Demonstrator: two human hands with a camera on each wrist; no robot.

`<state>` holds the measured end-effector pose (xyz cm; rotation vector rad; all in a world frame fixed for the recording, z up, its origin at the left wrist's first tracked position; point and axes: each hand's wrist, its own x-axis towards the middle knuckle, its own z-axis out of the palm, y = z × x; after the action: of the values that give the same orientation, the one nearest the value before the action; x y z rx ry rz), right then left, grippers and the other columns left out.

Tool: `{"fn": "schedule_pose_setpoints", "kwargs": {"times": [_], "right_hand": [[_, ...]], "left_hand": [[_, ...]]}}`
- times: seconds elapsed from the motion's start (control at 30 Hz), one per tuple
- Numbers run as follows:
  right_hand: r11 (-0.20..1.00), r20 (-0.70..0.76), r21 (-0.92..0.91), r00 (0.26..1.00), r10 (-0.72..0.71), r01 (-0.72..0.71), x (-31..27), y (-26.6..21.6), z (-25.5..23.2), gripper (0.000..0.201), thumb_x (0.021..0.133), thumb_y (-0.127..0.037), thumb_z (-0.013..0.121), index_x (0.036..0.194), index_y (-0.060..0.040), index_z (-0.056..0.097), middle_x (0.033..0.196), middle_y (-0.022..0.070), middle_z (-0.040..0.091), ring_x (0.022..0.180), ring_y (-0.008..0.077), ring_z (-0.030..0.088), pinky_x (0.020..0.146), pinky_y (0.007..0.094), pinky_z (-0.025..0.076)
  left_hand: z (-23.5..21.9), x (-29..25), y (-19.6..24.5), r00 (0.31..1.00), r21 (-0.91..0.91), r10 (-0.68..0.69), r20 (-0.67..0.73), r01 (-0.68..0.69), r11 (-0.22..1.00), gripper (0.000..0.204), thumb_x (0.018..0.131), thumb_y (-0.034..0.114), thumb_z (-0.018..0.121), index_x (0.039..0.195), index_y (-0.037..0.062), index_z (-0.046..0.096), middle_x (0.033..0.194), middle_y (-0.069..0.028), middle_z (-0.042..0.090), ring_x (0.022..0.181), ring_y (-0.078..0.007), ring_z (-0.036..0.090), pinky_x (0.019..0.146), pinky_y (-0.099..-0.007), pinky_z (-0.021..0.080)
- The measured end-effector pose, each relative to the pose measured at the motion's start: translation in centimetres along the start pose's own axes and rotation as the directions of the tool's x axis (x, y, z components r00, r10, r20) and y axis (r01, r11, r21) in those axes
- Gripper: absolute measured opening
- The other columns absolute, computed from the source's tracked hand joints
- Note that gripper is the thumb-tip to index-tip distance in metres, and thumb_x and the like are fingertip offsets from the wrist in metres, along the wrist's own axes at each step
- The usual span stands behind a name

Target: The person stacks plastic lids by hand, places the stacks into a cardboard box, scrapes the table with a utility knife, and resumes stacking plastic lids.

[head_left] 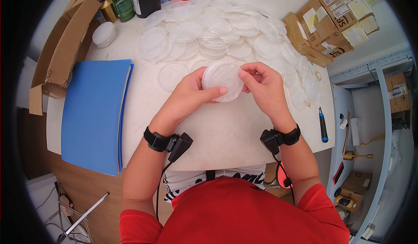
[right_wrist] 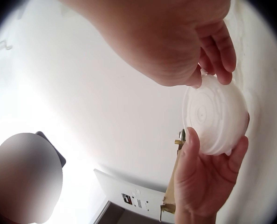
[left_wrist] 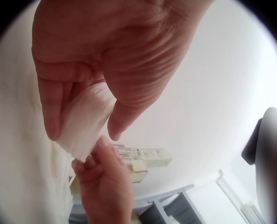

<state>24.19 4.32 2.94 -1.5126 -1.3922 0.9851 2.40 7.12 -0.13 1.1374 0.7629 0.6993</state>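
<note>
A stack of round translucent plastic lids [head_left: 223, 79] is held above the white table. My left hand [head_left: 190, 91] grips it, thumb across the top lid and fingers under the far side. In the left wrist view the lid stack [left_wrist: 86, 122] shows edge-on as a thick block between thumb and fingers. At the stack's right rim, my right hand [head_left: 264, 86] pinches the edge with thumb and fingertips. The right wrist view shows those fingertips at the rim of the lid stack [right_wrist: 213, 114], where a small tab sticks out.
Many loose lids [head_left: 187, 28] are heaped across the table's back and right. A blue folder [head_left: 93, 113] and cardboard box [head_left: 65, 52] stand at left, with a short lid stack [head_left: 104, 34] nearby. A utility knife [head_left: 322, 125] lies near the right edge. Cartons [head_left: 324, 26] stand at back right.
</note>
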Motion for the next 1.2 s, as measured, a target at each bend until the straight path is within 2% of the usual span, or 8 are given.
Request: {"fn": "schedule_pose_setpoints", "kwargs": {"times": [0.17, 0.27, 0.43, 0.6, 0.77, 0.97, 1.13, 1.2], "right_hand": [[1.000, -0.023, -0.005, 1.000, -0.011, 0.011, 0.3, 0.3, -0.2, 0.023, 0.099, -0.016, 0.070, 0.111, 0.0027, 0.070, 0.090, 0.0049, 0.072, 0.077, 0.0093, 0.066, 0.068, 0.0252, 0.054], [0.996, 0.008, 0.080, 0.999, 0.041, -0.042, 0.3, 0.4, -0.6, 0.027, 0.100, -0.021, 0.070, 0.115, 0.0011, 0.070, 0.095, 0.0048, 0.073, 0.083, 0.0098, 0.066, 0.072, 0.0255, 0.053], [0.906, 0.170, 0.398, 0.982, 0.080, -0.142, 0.1, 0.2, -0.8, 0.034, 0.100, -0.023, 0.070, 0.124, 0.0013, 0.068, 0.106, 0.0054, 0.073, 0.093, 0.0103, 0.066, 0.079, 0.0256, 0.052], [0.903, 0.181, 0.406, 0.981, 0.067, -0.137, -0.1, 0.1, -0.8, 0.033, 0.100, -0.019, 0.070, 0.125, 0.0012, 0.067, 0.104, 0.0050, 0.074, 0.091, 0.0099, 0.066, 0.079, 0.0251, 0.052], [0.926, 0.177, 0.365, 0.984, 0.037, -0.101, -0.1, 0.3, -0.7, 0.032, 0.099, -0.017, 0.071, 0.125, 0.0013, 0.067, 0.101, 0.0038, 0.074, 0.089, 0.0087, 0.066, 0.078, 0.0250, 0.052], [0.942, 0.176, 0.329, 0.984, 0.016, -0.074, -0.3, 0.3, -0.5, 0.032, 0.099, -0.017, 0.071, 0.125, 0.0021, 0.067, 0.100, 0.0040, 0.074, 0.089, 0.0084, 0.065, 0.078, 0.0251, 0.052], [0.896, 0.232, 0.395, 0.966, 0.115, -0.202, -0.8, 0.1, -0.3, 0.046, 0.097, -0.012, 0.072, 0.136, 0.0046, 0.057, 0.111, 0.0077, 0.072, 0.095, 0.0112, 0.067, 0.082, 0.0273, 0.054], [0.891, 0.251, 0.416, 0.965, 0.081, -0.183, -0.8, 0.7, 0.0, 0.049, 0.095, -0.010, 0.073, 0.138, 0.0054, 0.055, 0.114, 0.0086, 0.070, 0.097, 0.0120, 0.067, 0.083, 0.0275, 0.054]], "left_hand": [[-0.2, 0.1, -0.5, 0.999, -0.160, -0.037, 0.036, 0.042, 0.986, 0.057, 0.095, 0.020, 0.073, 0.144, 0.0004, 0.051, 0.132, -0.0081, 0.065, 0.116, -0.0160, 0.065, 0.097, -0.0328, 0.056], [0.0, 0.0, -0.2, 0.998, -0.270, -0.010, 0.068, 0.028, 0.963, 0.057, 0.097, 0.019, 0.072, 0.145, 0.0004, 0.049, 0.135, -0.0088, 0.063, 0.119, -0.0178, 0.065, 0.098, -0.0348, 0.058], [-0.1, 0.0, -0.2, 0.994, -0.281, -0.013, 0.108, 0.043, 0.959, 0.057, 0.098, 0.020, 0.071, 0.146, 0.0001, 0.048, 0.136, -0.0098, 0.063, 0.120, -0.0186, 0.065, 0.097, -0.0359, 0.059], [0.0, -0.1, -0.1, 0.993, -0.269, -0.030, 0.110, 0.059, 0.961, 0.050, 0.100, 0.023, 0.069, 0.142, 0.0013, 0.054, 0.130, -0.0078, 0.066, 0.116, -0.0161, 0.066, 0.096, -0.0321, 0.058], [0.1, 0.0, -0.3, 0.997, -0.259, -0.081, 0.020, 0.084, 0.962, 0.049, 0.105, 0.040, 0.060, 0.134, 0.0000, 0.059, 0.121, -0.0071, 0.070, 0.108, -0.0136, 0.068, 0.094, -0.0296, 0.056], [0.3, 0.1, -0.4, 0.997, -0.244, -0.074, -0.017, 0.068, 0.968, 0.047, 0.107, 0.040, 0.056, 0.132, 0.0000, 0.061, 0.120, -0.0074, 0.070, 0.106, -0.0138, 0.069, 0.092, -0.0305, 0.058], [0.2, 0.4, -0.8, 0.997, -0.323, -0.072, -0.033, 0.057, 0.945, 0.045, 0.106, 0.041, 0.058, 0.129, 0.0021, 0.064, 0.119, -0.0077, 0.071, 0.105, -0.0137, 0.070, 0.091, -0.0299, 0.058], [-0.1, 0.4, -0.7, 0.996, -0.330, -0.065, -0.065, 0.040, 0.943, 0.046, 0.107, 0.041, 0.058, 0.130, 0.0017, 0.064, 0.120, -0.0082, 0.071, 0.105, -0.0143, 0.070, 0.090, -0.0301, 0.058]]}}
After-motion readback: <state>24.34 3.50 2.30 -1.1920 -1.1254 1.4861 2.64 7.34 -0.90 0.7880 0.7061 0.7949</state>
